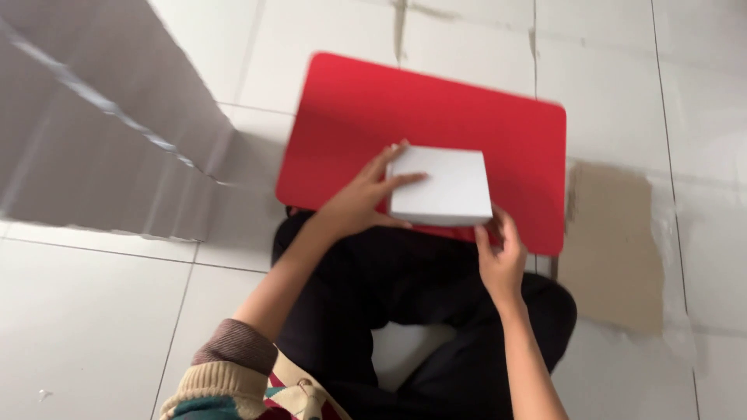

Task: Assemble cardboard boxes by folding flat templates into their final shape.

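While it rests flat on the near edge of the red table top (366, 109), the white square box (442, 185) is held from both sides. Left hand (359, 201) lies on the box's left edge, fingers spread and laid over the top face, thumb along the front side, so it grips the box loosely. Right hand (499, 255) is at the box's near right corner, fingers curled up against the front edge; whether they pinch the box or only touch it cannot be told. Black trousers (389, 288) of the seated person sit under the table. Patterned knit sleeve (249, 381) on the left arm. Brown cardboard sheet (615, 249) lies on the white floor tiles (93, 311) right of the table; grey cardboard (85, 132) left of it.
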